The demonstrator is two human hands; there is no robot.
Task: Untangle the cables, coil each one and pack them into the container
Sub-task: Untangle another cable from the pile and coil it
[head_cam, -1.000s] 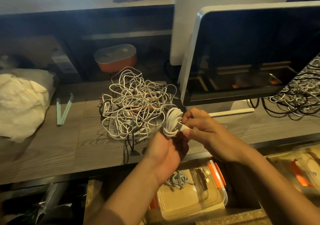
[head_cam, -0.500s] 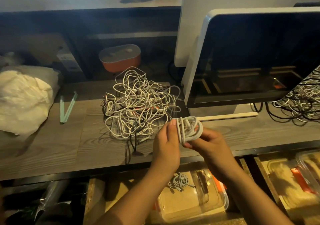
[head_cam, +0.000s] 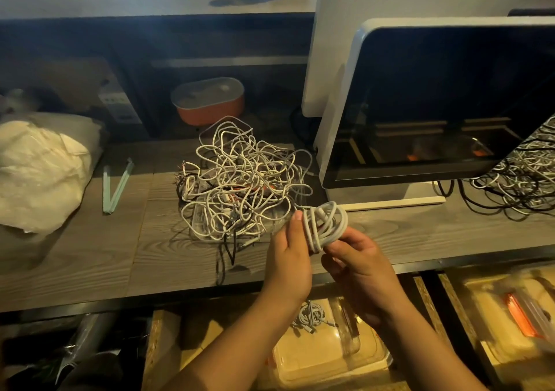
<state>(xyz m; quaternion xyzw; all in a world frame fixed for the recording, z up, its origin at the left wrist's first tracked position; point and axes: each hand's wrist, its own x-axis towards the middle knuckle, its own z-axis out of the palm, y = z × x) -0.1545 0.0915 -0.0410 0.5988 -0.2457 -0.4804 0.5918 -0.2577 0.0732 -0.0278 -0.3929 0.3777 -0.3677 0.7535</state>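
Currently clasps a coiled white cable [head_cam: 326,222] from its left side with the left hand [head_cam: 288,258], one fingertip up against the loops. Pinches the coil's lower end with the right hand [head_cam: 357,267], fingers curled round it. Holds the coil in the air over the front of the wooden desk [head_cam: 90,255], just right of a tangle of cables [head_cam: 240,183] lying there. Below the desk edge, a clear container [head_cam: 324,357] with one small bundle [head_cam: 309,315] inside. Farther out, a monitor [head_cam: 450,105] at right, a second cable heap [head_cam: 516,180] beside its base, an orange box [head_cam: 207,102] behind the tangle, a white cloth [head_cam: 39,168] at left.
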